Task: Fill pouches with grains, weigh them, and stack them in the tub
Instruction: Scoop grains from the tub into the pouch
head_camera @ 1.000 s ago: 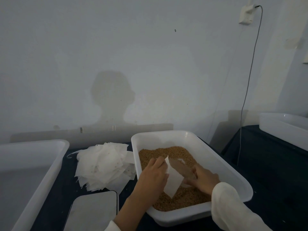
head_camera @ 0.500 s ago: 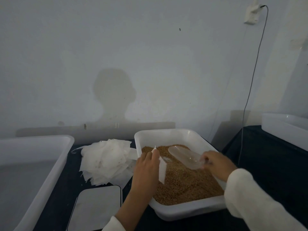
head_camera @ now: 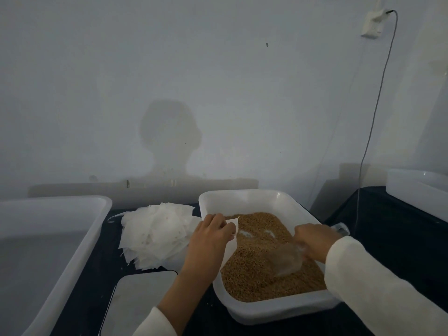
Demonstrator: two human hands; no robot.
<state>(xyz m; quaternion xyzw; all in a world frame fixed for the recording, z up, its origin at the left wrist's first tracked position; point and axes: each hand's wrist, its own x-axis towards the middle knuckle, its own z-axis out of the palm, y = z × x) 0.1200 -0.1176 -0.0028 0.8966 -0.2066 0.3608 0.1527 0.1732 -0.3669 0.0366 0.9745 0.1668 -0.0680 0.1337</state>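
A white tray (head_camera: 261,309) in front of me holds brown grains (head_camera: 257,277). My left hand (head_camera: 211,238) pinches a white paper pouch (head_camera: 231,246) over the tray's left side. My right hand (head_camera: 312,241) grips the handle of a clear plastic scoop (head_camera: 288,260), whose bowl is dug down into the grains. A heap of white pouches (head_camera: 155,236) lies on the dark table left of the tray. A flat scale (head_camera: 138,304) with a pale top sits in front of that heap. A large white tub (head_camera: 92,238) stands at far left.
Another white tub (head_camera: 417,190) sits on a dark surface at far right. A grey cable (head_camera: 371,132) hangs from a wall socket (head_camera: 372,23) down behind the table. The wall stands close behind the tray.
My right hand has swung the scoop from above the far grains down into the near grains. My left hand still holds the pouch, now a bit farther back.
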